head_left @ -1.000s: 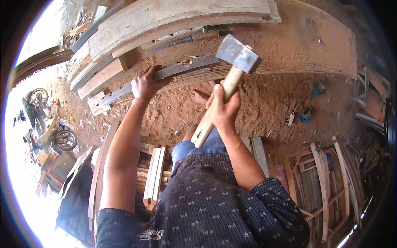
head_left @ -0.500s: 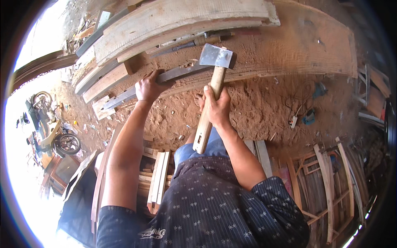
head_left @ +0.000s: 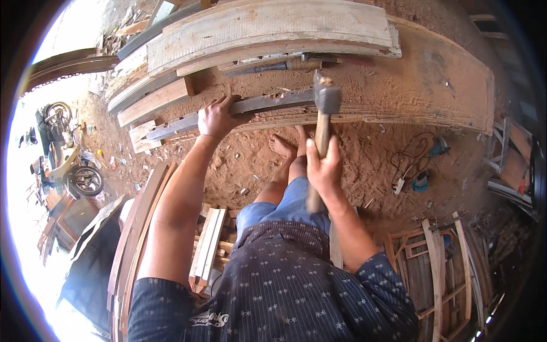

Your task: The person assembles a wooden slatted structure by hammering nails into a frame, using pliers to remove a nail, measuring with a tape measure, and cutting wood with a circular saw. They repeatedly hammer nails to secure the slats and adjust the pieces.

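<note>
My left hand (head_left: 219, 118) is closed over a narrow, dark weathered wooden strip (head_left: 273, 102) that lies along the front of a broad plank bench. Small notches or splintered holes show on the strip's upper face. In my right hand (head_left: 325, 167) is a hatchet (head_left: 327, 101) with a pale wooden handle, gripped at mid-length. Its steel head is slightly blurred, turned nearly edge-on, and sits over or against the strip's right end; I cannot tell whether they touch. Behind the strip, a chisel-like tool (head_left: 285, 65) with a wooden handle lies on the bench.
Wide pale planks (head_left: 273, 25) are stacked at the bench's back. The bench board (head_left: 433, 85) runs right, dusted with sawdust. Blue power tools (head_left: 420, 181) with cords lie on the dirt floor. Wooden frames (head_left: 439, 268) stand lower right; a motorbike (head_left: 68, 159) is far left.
The hatchet has swung from showing its flat side to nearly edge-on, toward the strip's right end. My left hand still grips the strip. The whole view has shifted a little.
</note>
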`<state>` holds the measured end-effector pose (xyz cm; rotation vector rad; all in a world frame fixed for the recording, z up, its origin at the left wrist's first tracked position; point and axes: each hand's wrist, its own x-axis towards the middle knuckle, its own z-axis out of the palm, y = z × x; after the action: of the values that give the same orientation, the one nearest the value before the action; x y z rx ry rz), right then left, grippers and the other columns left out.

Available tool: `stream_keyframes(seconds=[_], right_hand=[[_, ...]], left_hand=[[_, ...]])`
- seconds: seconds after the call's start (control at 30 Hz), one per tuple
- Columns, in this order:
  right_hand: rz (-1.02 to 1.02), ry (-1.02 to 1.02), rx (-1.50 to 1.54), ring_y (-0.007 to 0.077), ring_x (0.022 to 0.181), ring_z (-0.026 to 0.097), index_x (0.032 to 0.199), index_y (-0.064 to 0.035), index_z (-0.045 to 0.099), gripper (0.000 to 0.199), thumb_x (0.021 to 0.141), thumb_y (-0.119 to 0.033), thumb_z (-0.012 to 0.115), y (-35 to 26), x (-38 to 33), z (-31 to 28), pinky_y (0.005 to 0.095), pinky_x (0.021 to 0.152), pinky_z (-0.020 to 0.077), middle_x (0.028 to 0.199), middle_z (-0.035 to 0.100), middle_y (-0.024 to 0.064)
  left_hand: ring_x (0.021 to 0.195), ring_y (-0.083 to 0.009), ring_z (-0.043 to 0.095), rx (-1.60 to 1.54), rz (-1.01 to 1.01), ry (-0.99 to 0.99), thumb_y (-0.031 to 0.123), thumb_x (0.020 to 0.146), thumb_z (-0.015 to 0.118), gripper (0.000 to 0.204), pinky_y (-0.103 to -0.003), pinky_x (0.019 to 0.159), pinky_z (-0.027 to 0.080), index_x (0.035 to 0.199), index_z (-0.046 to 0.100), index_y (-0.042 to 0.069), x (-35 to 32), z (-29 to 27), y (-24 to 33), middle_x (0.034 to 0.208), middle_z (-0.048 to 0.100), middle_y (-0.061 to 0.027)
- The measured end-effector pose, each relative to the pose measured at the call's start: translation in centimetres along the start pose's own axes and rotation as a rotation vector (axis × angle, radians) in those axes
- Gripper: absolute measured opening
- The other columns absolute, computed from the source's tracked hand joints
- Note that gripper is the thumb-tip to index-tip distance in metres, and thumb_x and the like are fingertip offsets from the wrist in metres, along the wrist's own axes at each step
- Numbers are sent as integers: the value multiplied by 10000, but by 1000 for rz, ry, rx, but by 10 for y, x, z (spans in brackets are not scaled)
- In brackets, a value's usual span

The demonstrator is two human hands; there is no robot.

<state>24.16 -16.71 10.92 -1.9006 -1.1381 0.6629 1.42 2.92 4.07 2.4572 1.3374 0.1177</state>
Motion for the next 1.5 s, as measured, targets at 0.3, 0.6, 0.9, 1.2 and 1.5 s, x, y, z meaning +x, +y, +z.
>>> stream_keyframes(seconds=[0.3,0.6,0.9,1.2,1.5], right_hand=[[-329,-614,-312,249,644,694,1581,-367,350,873,855,-16,684,4,18,-36,286,509,606,1425,480,352],[-328,-570,-223,243,657,652,1584,-313,366,851,855,-48,714,-19,17,-20,361,578,622,915,577,131],[-25,-408,132,220,788,674,1522,-124,448,655,900,-57,640,8,37,-48,408,689,588,1067,673,104],[622,-368,513,101,621,625,1308,-19,547,390,992,-205,678,13,70,-76,255,524,541,805,638,47],[539,-279,510,95,617,619,1327,-23,551,395,998,-208,667,15,67,-72,256,518,549,819,652,38]], left_hand=[[915,-270,734,-16,-9,-9,553,679,869,546,-422,814,599,1052,728,180,1,2,2,981,751,-42],[895,-268,736,-30,-10,40,542,676,867,538,-407,792,600,1062,720,197,-1,6,-6,981,746,-37],[862,-271,735,-39,49,83,543,659,877,548,-404,767,596,1040,734,175,-1,1,-1,935,744,-51],[856,-268,736,-45,45,103,578,667,858,549,-393,759,593,1034,740,187,-4,6,-5,931,749,-61],[876,-274,734,-45,19,81,579,659,860,565,-407,816,578,1044,738,184,-4,5,-3,955,752,-61]])
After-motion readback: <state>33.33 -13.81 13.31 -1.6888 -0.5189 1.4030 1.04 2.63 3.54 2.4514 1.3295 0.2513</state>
